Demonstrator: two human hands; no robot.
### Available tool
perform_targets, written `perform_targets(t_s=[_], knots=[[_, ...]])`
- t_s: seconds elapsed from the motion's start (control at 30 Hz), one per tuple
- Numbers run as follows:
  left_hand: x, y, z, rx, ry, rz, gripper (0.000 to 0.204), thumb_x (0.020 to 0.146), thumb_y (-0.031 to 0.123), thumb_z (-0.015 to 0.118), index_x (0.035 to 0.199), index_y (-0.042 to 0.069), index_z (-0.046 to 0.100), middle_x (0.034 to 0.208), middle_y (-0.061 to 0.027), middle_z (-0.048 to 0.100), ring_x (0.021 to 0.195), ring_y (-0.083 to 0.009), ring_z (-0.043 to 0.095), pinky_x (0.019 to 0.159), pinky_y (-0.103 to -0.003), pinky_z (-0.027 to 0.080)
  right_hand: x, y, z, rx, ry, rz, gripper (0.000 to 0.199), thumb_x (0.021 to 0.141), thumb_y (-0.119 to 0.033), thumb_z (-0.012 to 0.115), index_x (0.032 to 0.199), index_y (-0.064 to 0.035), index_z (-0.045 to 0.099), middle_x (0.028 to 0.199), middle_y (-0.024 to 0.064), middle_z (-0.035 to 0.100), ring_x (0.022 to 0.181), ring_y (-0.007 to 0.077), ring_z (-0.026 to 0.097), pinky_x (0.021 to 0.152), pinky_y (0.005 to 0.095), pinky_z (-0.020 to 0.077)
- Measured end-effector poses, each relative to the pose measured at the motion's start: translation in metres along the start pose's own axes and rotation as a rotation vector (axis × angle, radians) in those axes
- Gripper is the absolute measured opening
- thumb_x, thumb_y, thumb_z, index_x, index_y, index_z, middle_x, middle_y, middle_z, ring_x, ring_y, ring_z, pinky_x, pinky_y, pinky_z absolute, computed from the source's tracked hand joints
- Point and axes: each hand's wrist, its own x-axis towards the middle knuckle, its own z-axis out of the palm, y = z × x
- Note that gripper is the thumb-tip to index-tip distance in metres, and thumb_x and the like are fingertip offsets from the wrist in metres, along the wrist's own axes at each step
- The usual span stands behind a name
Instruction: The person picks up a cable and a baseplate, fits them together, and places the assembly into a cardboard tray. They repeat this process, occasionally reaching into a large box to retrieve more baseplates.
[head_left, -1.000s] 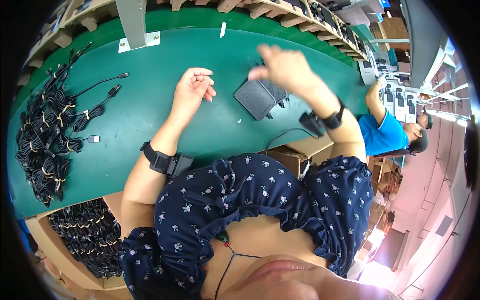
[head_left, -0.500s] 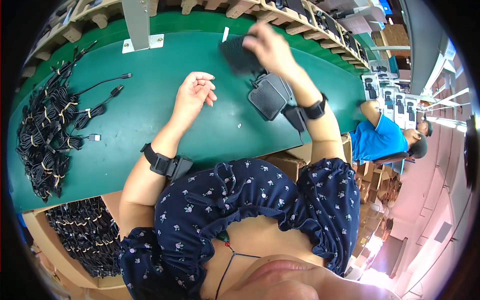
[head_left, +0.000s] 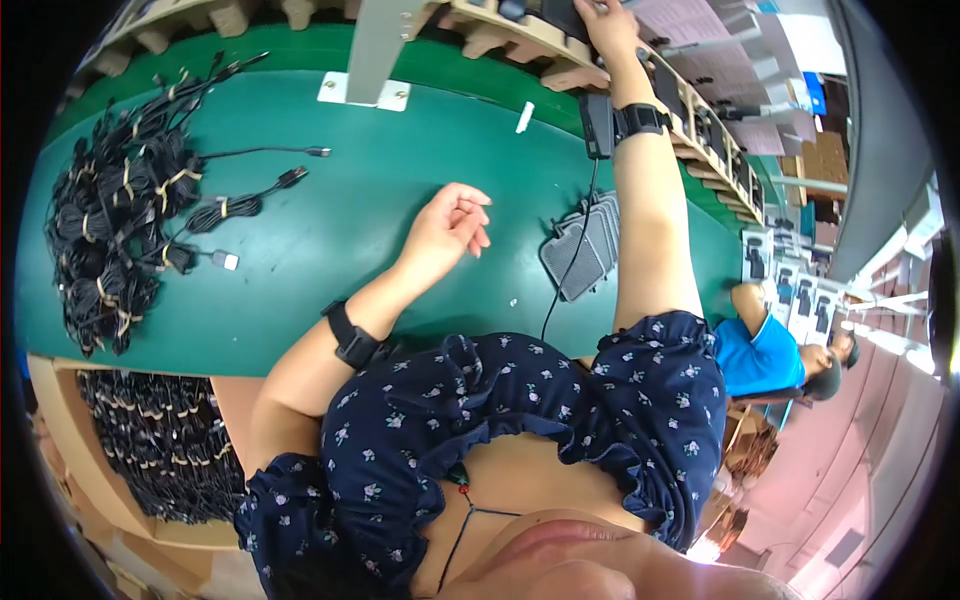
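Observation:
My left hand [head_left: 456, 222] hovers over the green table [head_left: 380, 170], fingers loosely curled with nothing in them. Stretched to the far edge, my right hand [head_left: 610, 32] has its fingers on a black flat piece [head_left: 566, 16] at the moulded trays; the picture's top edge cuts off part of the grip. Below my right wrist, several overlapping dark flat pads with textured faces [head_left: 578, 262] lie beside my forearm. A black box on the wrist strap [head_left: 597, 127] trails a thin cable down past these pads.
A heap of bundled black cables [head_left: 110, 220] covers the table's left side, some plugs sticking out rightward. A metal post [head_left: 375, 55] is bolted at the back, beside brown moulded trays [head_left: 500, 40]. A carton of cables [head_left: 150, 530] stands lower left. A person in blue [head_left: 760, 355] sits at right.
My right hand has carried the black ridged piece from above the table up to the trays. My left hand has shifted slightly in the picture, still empty, as the view turned.

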Motion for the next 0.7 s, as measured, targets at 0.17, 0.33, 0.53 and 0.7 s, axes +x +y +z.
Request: perform_targets(t_s=[0.17,0.33,0.53,0.7], knots=[[0.003,-0.002,0.006,0.007,-0.007,-0.024,0.015,0.087,-0.001,0.044,0.102,0.000,0.046,0.082,-0.0072,0.051,0.063,-0.0129,0.056,0.053,-0.023,0.047,-0.038,-0.049,-0.021,-0.199,0.374,-0.164,0.029,0.077,-0.035,0.063,0.084,-0.0071,0.059,0.074,0.0099,0.060,0.068,0.0254,0.059,0.058,0.0358,0.0446],[0.006,-0.007,0.005,-0.020,0.023,0.006,0.021,0.079,-0.009,0.038,0.096,-0.001,0.046,0.077,-0.0092,0.050,0.059,-0.0143,0.056,0.047,-0.026,0.046,-0.115,-0.195,-0.066,0.083,-0.165,-0.739,0.016,0.075,-0.025,0.065,0.080,-0.0104,0.060,0.070,0.0037,0.057,0.062,0.0229,0.055,0.056,0.0328,0.0443],[0.017,-0.033,-0.003,-0.230,-0.005,0.237,0.017,0.085,0.013,0.051,0.100,0.004,0.052,0.082,-0.0050,0.056,0.067,-0.0133,0.056,0.060,-0.028,0.047,-0.148,-0.310,-0.011,0.409,-0.355,-1.081,0.032,0.074,-0.034,0.064,0.091,-0.0068,0.058,0.083,0.0066,0.057,0.079,0.0250,0.057,0.064,0.0337,0.0461],[0.018,-0.010,0.004,-0.220,-0.053,0.092,0.022,0.087,0.028,0.050,0.085,0.008,0.056,0.068,-0.0039,0.057,0.055,-0.0136,0.054,0.049,-0.025,0.045,-0.154,-0.344,0.030,0.281,-0.631,-1.006,0.047,0.076,-0.035,0.063,0.106,-0.0006,0.050,0.087,0.0161,0.058,0.084,0.0325,0.057,0.072,0.0404,0.0459]])
